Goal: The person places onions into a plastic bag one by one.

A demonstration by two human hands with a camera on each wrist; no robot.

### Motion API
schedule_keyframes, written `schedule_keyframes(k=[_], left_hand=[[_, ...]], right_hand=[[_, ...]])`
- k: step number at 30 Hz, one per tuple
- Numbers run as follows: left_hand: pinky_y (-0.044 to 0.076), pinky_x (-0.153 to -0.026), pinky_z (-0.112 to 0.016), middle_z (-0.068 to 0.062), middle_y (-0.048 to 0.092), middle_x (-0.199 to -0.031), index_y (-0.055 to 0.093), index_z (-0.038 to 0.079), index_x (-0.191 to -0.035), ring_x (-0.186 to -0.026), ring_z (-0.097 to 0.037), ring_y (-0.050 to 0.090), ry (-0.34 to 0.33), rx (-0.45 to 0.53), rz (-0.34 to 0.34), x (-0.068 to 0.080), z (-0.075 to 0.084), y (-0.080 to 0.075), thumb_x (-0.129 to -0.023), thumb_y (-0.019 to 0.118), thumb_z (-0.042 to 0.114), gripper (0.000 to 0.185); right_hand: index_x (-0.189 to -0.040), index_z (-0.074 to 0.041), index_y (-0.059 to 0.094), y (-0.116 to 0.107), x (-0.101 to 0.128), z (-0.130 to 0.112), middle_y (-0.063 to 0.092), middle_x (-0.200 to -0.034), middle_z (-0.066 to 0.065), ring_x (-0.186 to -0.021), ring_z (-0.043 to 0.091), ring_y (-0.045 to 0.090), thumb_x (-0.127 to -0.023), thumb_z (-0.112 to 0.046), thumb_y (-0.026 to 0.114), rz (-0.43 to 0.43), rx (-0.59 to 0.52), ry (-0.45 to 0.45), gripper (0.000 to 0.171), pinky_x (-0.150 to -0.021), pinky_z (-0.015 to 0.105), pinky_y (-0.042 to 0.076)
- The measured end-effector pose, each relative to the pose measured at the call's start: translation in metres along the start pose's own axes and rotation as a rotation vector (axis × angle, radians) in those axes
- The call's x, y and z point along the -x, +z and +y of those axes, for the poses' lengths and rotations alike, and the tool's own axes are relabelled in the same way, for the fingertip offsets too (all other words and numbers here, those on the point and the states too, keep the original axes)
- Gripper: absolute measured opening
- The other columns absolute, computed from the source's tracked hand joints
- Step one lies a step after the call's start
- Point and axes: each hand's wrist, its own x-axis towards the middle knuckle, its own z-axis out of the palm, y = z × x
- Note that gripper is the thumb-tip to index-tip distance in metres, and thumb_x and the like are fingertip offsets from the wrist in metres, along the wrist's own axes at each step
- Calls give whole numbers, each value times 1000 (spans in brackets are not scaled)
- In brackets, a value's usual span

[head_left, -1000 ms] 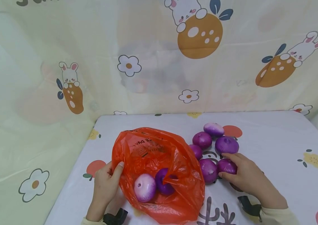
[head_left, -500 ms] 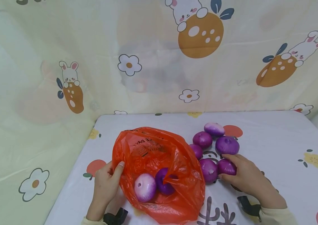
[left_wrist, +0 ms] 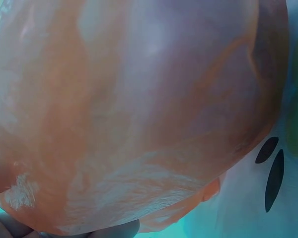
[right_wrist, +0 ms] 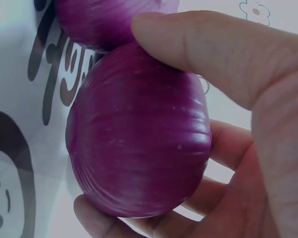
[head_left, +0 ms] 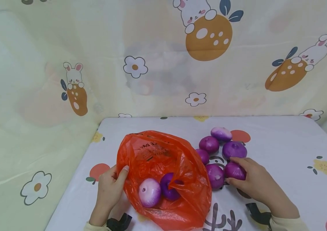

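My left hand (head_left: 109,190) pinches the left rim of a red plastic bag (head_left: 190,208), thumb inside the mouth. Through the mouth a pale purple-white onion (head_left: 149,193) and a darker purple onion (head_left: 167,189) show, the latter partly behind a fold. In the left wrist view the bag's film (left_wrist: 114,124) fills most of the picture. My right hand (head_left: 257,179) grips a purple onion (head_left: 235,170) at the table. The right wrist view has the thumb on top of this onion (right_wrist: 139,134) and fingers curled beneath. Just left of it lies another purple onion (head_left: 215,176).
Behind the right hand, several more onions sit close together: a flat purple one (head_left: 234,150), a pale-sided one (head_left: 221,134), a round one (head_left: 209,144) and one beside the bag (head_left: 203,156). A patterned cloth covers the table (head_left: 282,144); a printed curtain (head_left: 157,32) hangs behind.
The gripped onion has shifted very slightly rightward from its neighbour with my right hand. Left hand and bag stay in place; the head view has tilted a little.
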Motion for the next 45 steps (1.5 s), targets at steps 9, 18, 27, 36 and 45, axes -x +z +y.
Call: schedule_keyframes(k=[9, 18, 27, 36, 45], left_hand=[[56, -59, -24, -4, 75, -80, 77, 4, -108, -64, -17, 62, -13, -9, 2, 0, -1, 1, -103, 66, 26, 25], [55, -57, -23, -5, 75, -79, 76, 2, -107, -63, -16, 60, -16, -2, -9, 0, -1, 0, -103, 66, 24, 24], [56, -59, -24, -3, 75, -79, 77, 5, -107, -63, -17, 62, -10, -1, -2, 0, -3, 1, -103, 67, 28, 25], [56, -60, -24, -3, 75, -79, 77, 4, -106, -64, -16, 62, 3, -6, 0, -1, -3, 1, -103, 66, 26, 24], [58, -62, -24, -3, 75, -80, 77, 5, -107, -65, -16, 64, -19, -2, -7, -1, -2, 2, -103, 66, 25, 23]], right_hand=[[-141, 3, 58, -6, 2, -5, 61, -129, 33, -110, 51, 63, -78, -38, 92, 18, 3, -23, 83, -84, 67, 56], [-143, 1, 57, -12, 2, -12, 60, -132, 32, -110, 51, 63, -78, -36, 92, 30, -15, -47, 83, -83, 67, 57], [-146, -3, 55, -18, 1, -23, 56, -141, 31, -117, 54, 59, -79, -37, 91, 25, -25, -52, 84, -82, 67, 57], [-150, -6, 53, -26, -2, -35, 52, -147, 30, -126, 55, 52, -80, -40, 90, 30, -34, -71, 86, -80, 66, 58], [-148, -7, 54, -32, -3, -48, 55, -145, 25, -125, 51, 55, -81, -37, 90, 64, -54, -116, 82, -80, 64, 59]])
